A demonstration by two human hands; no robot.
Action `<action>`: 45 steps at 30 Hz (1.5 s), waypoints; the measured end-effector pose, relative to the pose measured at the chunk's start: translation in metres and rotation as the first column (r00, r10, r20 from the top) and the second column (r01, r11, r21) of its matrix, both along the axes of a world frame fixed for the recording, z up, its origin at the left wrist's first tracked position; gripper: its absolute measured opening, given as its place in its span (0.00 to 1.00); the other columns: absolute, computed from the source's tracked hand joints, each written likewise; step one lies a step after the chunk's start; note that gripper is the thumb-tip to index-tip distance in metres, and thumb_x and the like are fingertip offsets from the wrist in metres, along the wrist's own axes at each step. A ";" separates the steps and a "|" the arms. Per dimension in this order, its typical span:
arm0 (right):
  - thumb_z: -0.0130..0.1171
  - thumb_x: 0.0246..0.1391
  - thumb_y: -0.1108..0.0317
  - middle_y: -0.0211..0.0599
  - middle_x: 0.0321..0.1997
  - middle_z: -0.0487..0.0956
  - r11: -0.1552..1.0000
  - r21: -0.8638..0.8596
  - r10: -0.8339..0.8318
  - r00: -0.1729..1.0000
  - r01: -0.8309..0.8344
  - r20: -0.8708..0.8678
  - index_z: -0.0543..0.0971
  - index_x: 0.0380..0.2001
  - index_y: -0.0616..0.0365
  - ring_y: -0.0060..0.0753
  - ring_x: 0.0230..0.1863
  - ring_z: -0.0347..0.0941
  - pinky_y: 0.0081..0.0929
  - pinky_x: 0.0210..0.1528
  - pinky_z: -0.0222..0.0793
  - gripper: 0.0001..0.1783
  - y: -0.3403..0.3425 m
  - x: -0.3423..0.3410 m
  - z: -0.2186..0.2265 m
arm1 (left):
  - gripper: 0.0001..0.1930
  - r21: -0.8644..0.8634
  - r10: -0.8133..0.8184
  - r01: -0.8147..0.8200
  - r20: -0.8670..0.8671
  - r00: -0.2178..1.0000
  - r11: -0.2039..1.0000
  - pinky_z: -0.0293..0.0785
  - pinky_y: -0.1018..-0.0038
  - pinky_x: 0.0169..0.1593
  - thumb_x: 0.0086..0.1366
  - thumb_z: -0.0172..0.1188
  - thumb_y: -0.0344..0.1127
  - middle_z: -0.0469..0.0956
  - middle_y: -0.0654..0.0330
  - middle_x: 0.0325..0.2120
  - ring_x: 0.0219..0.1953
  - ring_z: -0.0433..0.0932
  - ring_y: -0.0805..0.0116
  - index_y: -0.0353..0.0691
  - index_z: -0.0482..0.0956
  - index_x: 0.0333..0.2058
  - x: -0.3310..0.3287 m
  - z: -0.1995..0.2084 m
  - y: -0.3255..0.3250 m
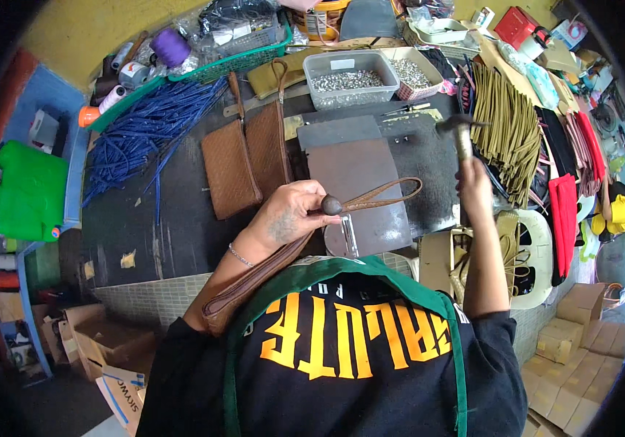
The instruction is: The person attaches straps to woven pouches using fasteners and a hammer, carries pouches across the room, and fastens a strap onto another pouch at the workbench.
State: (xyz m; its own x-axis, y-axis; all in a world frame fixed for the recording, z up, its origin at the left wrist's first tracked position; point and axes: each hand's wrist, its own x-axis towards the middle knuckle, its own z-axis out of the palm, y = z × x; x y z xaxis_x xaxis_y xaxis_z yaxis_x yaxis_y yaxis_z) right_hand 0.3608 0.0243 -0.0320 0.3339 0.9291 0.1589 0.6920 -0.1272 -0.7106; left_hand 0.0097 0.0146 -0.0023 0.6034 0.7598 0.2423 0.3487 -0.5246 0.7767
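Observation:
My left hand [291,211] pinches a short metal setting punch [331,205], whose round dark top faces up. Beneath that hand runs a brown woven-pattern pouch [250,288], reaching back along my left forearm. Its wrist strap [400,186] loops out to the right over a flat dark metal slab [360,164]. A zip end shows below the punch; the punch's lower tip is hidden. Closed round a hammer [464,142], my right hand [475,186] is raised to the right of the slab, with the hammer head up and apart from the punch.
Two brown pouches [232,171] lie left of the slab, beside a heap of blue strips [145,135]. Behind the slab stand a clear tub [352,100] and a smaller box [418,73] of small metal parts. Olive strips [502,124] and a white plastic chair [540,280] are at right.

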 end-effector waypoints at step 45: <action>0.56 0.48 0.66 0.44 0.31 0.73 0.641 0.504 0.756 0.588 -0.579 -0.288 0.60 0.49 0.70 0.29 0.30 0.69 0.23 0.31 0.65 0.29 -0.060 -0.092 0.165 | 0.15 -0.045 0.020 -0.019 0.034 0.999 0.999 0.67 0.75 0.28 0.46 0.66 0.38 0.67 0.56 0.19 0.22 0.69 0.63 0.32 0.72 0.20 -0.005 -0.009 0.000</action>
State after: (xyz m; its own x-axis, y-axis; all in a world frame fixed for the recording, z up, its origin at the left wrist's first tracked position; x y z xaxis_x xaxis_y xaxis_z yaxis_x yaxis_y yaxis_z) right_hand 0.2684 -0.0353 0.1331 -0.2514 0.8279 0.5014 0.0781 0.5337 -0.8420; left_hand 0.0052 0.0150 -0.0118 0.5801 0.7819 0.2283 0.3316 -0.4827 0.8106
